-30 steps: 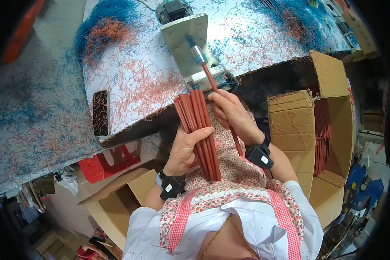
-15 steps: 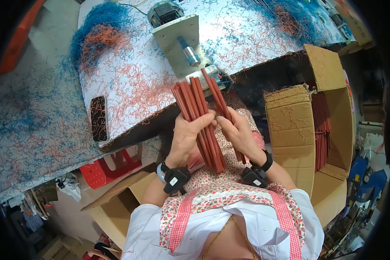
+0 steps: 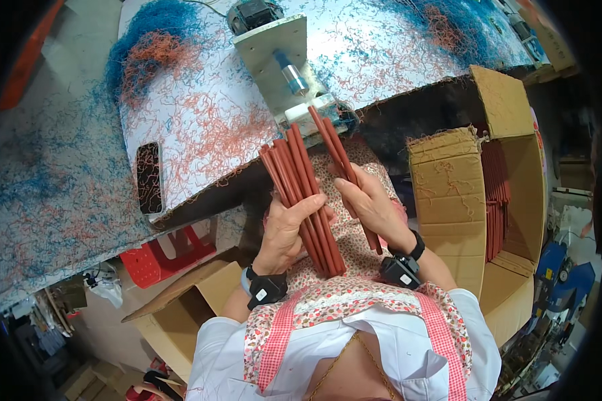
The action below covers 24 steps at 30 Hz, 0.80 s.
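A bundle of several dark red rods is wrapped in my left hand, its thumb lying across the front. The rods point up and away from me, their far ends uneven. My right hand is closed on a few more red rods, held apart from the bundle at a slight slant. Just beyond the rod tips is a motor-driven machine with a metal spindle on a pale bracket. A white block sits below the spindle.
Blue and orange shavings cover much of the white table. A phone lies near its front left edge. To my right, an open cardboard box holds stacked red rods. Another open box and a red stool stand lower left.
My left hand and its bundle have come a little toward me. The gap between the bundle and the rods in my right hand is wider.
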Available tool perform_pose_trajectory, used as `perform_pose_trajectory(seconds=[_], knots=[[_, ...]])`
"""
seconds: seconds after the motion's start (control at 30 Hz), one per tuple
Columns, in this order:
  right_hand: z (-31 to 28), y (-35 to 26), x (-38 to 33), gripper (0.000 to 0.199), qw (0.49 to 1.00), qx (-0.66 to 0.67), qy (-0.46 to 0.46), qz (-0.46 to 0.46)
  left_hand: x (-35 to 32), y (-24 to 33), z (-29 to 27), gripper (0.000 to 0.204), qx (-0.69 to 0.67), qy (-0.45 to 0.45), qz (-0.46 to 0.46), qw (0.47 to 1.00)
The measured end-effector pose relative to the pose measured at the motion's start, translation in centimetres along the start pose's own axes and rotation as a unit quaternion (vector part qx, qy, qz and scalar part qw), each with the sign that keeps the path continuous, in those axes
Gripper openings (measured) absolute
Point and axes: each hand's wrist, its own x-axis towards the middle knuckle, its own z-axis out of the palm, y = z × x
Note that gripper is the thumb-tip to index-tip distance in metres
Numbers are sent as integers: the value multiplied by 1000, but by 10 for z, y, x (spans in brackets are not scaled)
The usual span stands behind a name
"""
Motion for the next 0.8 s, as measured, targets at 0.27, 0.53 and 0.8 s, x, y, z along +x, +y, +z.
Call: perform_pose_trajectory(seconds=[0.27,0.53,0.8], knots=[[-5,-7,21,24,998,-38,5,-43,10,12,7,29,38,-13,29,999],[-4,-2,6,24,999,-18,1,-34,10,8,9,27,73,-23,69,995],[-10,7,12,25,999,15,7,-43,25,7,15,26,49,-15,85,995]])
